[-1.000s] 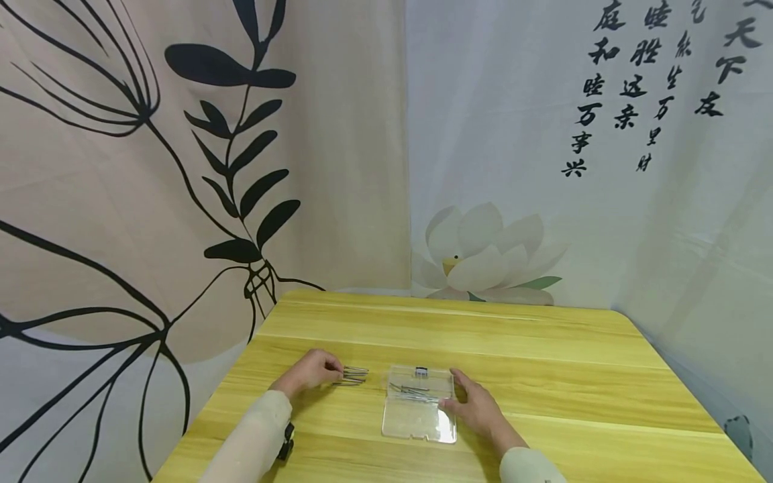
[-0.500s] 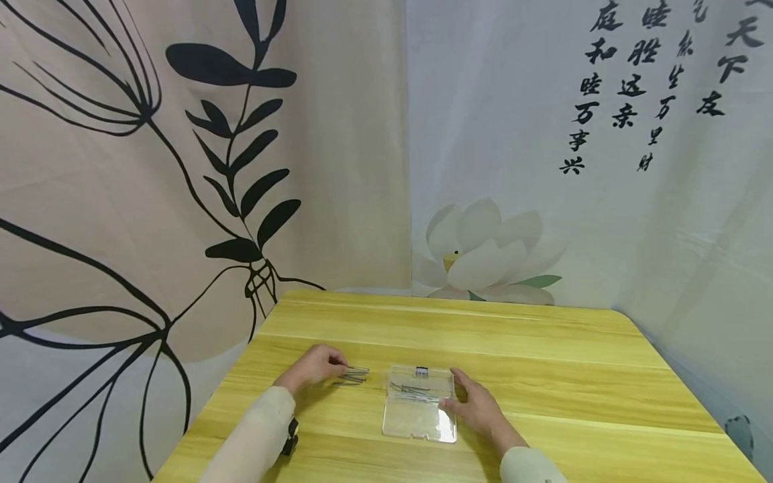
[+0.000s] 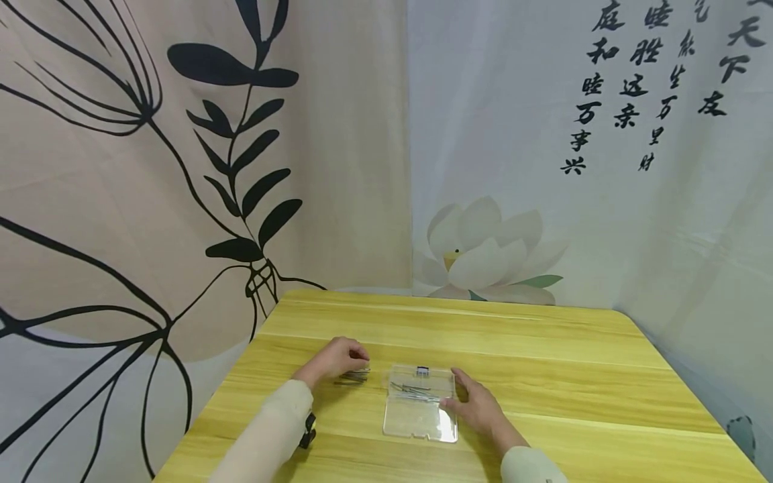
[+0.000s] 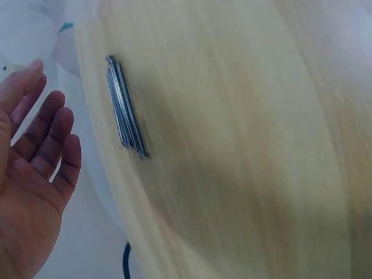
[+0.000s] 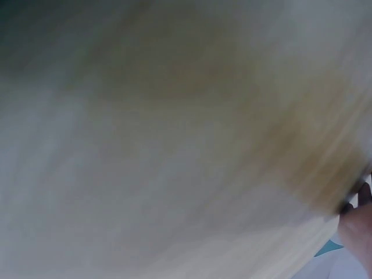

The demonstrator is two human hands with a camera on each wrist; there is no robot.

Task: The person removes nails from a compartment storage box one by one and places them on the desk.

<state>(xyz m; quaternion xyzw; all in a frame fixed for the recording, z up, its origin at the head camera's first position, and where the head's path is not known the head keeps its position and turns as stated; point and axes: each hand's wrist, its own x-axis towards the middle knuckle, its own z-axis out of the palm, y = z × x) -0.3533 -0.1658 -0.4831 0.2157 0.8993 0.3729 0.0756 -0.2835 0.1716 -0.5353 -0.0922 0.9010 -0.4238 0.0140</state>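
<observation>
A small pile of thin grey metal rods (image 4: 125, 107) lies on the table, side by side; their exact kind is hard to make out. Over that pile in the head view is my left hand (image 3: 340, 357), partly covering it. The left wrist view shows the same hand (image 4: 38, 139) with loosely bent fingers, nothing visible between them. An opened clear plastic box (image 3: 421, 426) stands to the right, with more metal rods (image 3: 417, 392) inside. My right hand (image 3: 477, 402) holds the box's right side between thumb and fingers; the right wrist view catches only a bit of this hand (image 5: 357, 226).
The yellow wood-grain table (image 3: 543, 349) carries the box and rods. Behind it hangs a printed curtain (image 3: 350, 168) with plant drawings and writing. A small black device (image 3: 308, 431) sits at the left wrist.
My left hand has moved right and slightly away, from the left end of the rod pile to above its right end. The right hand and the box stay put.
</observation>
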